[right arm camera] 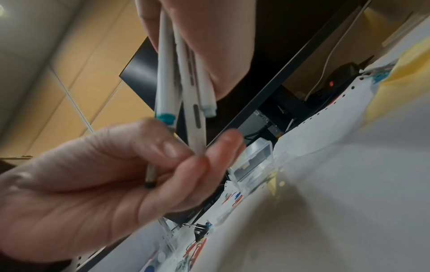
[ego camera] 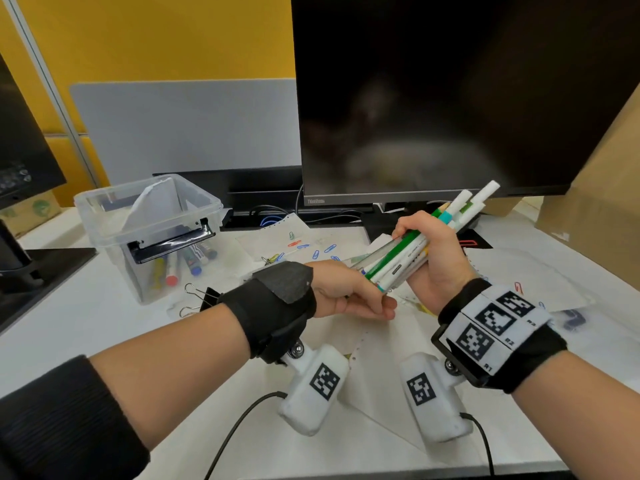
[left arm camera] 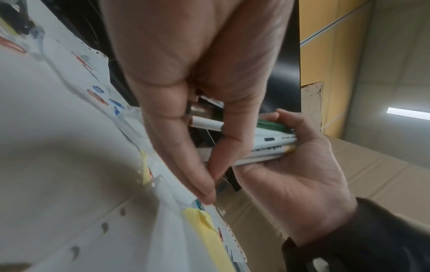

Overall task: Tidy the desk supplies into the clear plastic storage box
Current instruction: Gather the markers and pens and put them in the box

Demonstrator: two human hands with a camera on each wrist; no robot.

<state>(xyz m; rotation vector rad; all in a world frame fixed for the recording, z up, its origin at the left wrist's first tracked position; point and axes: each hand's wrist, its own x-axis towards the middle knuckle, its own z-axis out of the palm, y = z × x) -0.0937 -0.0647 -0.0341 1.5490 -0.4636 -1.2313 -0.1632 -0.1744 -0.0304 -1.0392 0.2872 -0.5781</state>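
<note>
A bundle of pens and markers (ego camera: 408, 247), white barrels with one green, slants up to the right above the desk. My right hand (ego camera: 436, 258) grips the bundle round its middle. My left hand (ego camera: 377, 303) is at the bundle's lower ends. In the right wrist view its thumb and fingers (right arm camera: 170, 147) close round the pens (right arm camera: 193, 114). In the left wrist view a white pen (left arm camera: 207, 125) lies between the left fingers. The clear plastic box (ego camera: 114, 244) stands open at the left, with several markers (ego camera: 187, 265) and folded paper inside.
Coloured paper clips (ego camera: 311, 249) lie scattered on loose papers behind my hands. Two black binder clips (ego camera: 201, 299) sit by the box's near corner. A dark monitor (ego camera: 450, 98) stands behind, a cardboard box (ego camera: 602, 188) at the right and a second monitor's base (ego camera: 27, 265) at the far left.
</note>
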